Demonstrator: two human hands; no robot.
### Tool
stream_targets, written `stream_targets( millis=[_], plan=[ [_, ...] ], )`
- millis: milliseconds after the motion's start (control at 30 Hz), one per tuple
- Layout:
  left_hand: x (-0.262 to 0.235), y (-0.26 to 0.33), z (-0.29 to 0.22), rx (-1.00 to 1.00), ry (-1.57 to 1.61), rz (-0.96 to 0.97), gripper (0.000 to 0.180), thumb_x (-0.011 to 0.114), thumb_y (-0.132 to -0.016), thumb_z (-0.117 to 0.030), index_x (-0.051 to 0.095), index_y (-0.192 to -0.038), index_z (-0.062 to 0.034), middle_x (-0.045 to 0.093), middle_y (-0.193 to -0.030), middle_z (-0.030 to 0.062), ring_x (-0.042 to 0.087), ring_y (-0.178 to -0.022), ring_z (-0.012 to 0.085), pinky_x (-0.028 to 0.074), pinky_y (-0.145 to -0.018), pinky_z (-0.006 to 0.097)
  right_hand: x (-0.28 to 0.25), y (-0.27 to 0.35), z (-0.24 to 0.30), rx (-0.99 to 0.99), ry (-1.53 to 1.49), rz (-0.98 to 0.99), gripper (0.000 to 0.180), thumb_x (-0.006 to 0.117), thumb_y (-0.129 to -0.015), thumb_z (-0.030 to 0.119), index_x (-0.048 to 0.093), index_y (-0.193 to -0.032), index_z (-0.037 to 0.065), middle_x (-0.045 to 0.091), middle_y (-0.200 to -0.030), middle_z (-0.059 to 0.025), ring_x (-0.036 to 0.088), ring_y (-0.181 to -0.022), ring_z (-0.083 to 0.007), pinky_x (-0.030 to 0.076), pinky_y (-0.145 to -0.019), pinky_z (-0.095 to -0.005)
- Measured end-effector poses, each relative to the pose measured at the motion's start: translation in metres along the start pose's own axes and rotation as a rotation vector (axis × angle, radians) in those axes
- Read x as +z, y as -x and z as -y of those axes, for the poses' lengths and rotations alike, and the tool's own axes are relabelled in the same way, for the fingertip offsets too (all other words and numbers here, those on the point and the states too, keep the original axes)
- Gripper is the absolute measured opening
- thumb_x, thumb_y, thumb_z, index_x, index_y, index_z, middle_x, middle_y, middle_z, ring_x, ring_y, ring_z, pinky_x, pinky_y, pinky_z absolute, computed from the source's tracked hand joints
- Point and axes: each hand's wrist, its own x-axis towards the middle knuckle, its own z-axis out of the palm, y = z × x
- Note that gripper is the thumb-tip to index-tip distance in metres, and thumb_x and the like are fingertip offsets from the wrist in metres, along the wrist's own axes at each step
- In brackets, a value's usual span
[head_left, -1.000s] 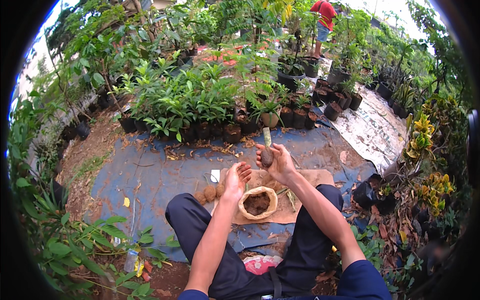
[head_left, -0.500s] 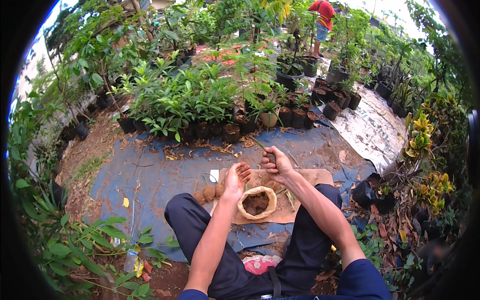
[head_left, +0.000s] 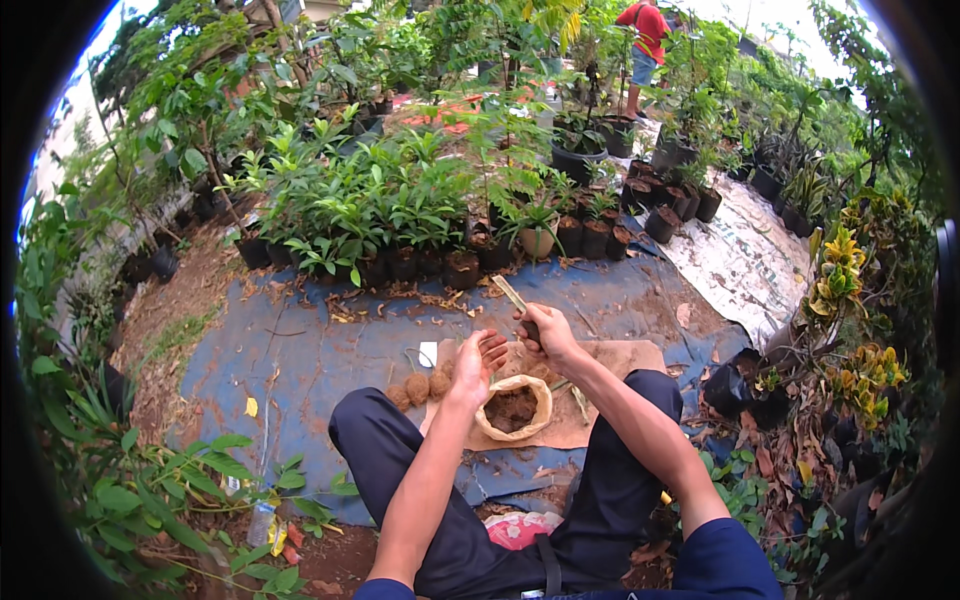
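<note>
My right hand [head_left: 552, 335] is closed around a dark lump of soil [head_left: 530, 330], and a pale green leaf cutting [head_left: 508, 291] juts up and left from it. Just left of it, my left hand [head_left: 476, 366] is held up with the palm turned inward, fingers stretched out and nothing in them. Below both hands stands a pale bag with a rolled rim [head_left: 546, 402], holding loose brown soil [head_left: 511, 408]. It rests on a brown sheet [head_left: 632, 352] between my knees. Several round brown fibrous balls [head_left: 416, 387] lie left of the bag.
A small white card [head_left: 428, 354] lies beside the balls, and cut green strips [head_left: 580, 402] are right of the bag. Beneath is a blue tarp [head_left: 270, 370]. Several potted plants [head_left: 460, 268] line its far edge. A person in a red shirt [head_left: 650, 30] stands far back.
My right hand has tilted and lowered slightly, turning the cutting so its flat side shows. My left hand has shifted a little to the right, closer to it.
</note>
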Motion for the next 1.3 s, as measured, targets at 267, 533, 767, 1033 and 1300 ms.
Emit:
stream_targets(
  millis=[267, 533, 767, 1033, 1300],
  plan=[
    [0.01, 0.001, 0.003, 0.123, -0.141, -0.008, 0.035, 0.05, -0.094, -0.036, 0.057, -0.11, -0.0055, 0.065, -0.101, 0.0073, 0.06, -0.09, 0.0173, 0.047, -0.077, 0.031, 0.007, -0.006, -0.012, 0.06, -0.205, -0.018, 0.033, 0.042, -0.097, 0.032, 0.057, -0.101, 0.003, 0.059, -0.075, -0.0045, 0.051, -0.054, -0.0117, 0.042, -0.05, -0.0255],
    [0.008, 0.003, 0.003, 0.066, -0.148, -0.037, 0.045, 0.053, -0.093, -0.041, 0.055, -0.116, -0.003, 0.062, -0.109, 0.0116, 0.057, -0.099, 0.0192, 0.046, -0.08, 0.033, 0.0, -0.008, -0.009, 0.142, -0.308, -0.097, 0.028, 0.049, -0.094, 0.03, 0.058, -0.098, 0.005, 0.064, -0.081, -0.0055, 0.056, -0.057, -0.0112, 0.046, -0.05, -0.0234],
    [0.01, 0.004, 0.0, 0.102, -0.154, -0.006, 0.048, 0.054, -0.091, -0.047, 0.055, -0.113, -0.0038, 0.062, -0.109, 0.0121, 0.055, -0.103, 0.0205, 0.046, -0.082, 0.036, -0.007, -0.011, -0.001, 0.334, -0.57, -0.075, 0.027, 0.059, -0.089, 0.033, 0.053, -0.091, 0.007, 0.057, -0.075, -0.0037, 0.047, -0.05, -0.0074, 0.038, -0.038, -0.0138],
    [0.015, 0.007, -0.001, 0.053, -0.104, 0.014, 0.049, 0.054, -0.089, -0.05, 0.056, -0.111, -0.0057, 0.062, -0.109, 0.0106, 0.054, -0.103, 0.0196, 0.046, -0.082, 0.035, -0.006, -0.006, -0.004, 0.164, -0.284, -0.105, 0.029, 0.053, -0.091, 0.037, 0.051, -0.087, 0.009, 0.052, -0.07, -0.0018, 0.04, -0.047, -0.0059, 0.024, -0.035, -0.0171],
    [0.015, 0.007, -0.001, 0.039, -0.102, 0.014, 0.05, 0.053, -0.089, -0.05, 0.055, -0.112, -0.0057, 0.062, -0.109, 0.0103, 0.054, -0.103, 0.0194, 0.045, -0.083, 0.034, -0.004, -0.005, -0.002, 0.111, -0.254, -0.075, 0.024, 0.055, -0.09, 0.03, 0.052, -0.094, 0.007, 0.05, -0.069, -0.0005, 0.038, -0.048, -0.0061, 0.024, -0.037, -0.0184]
  ],
)
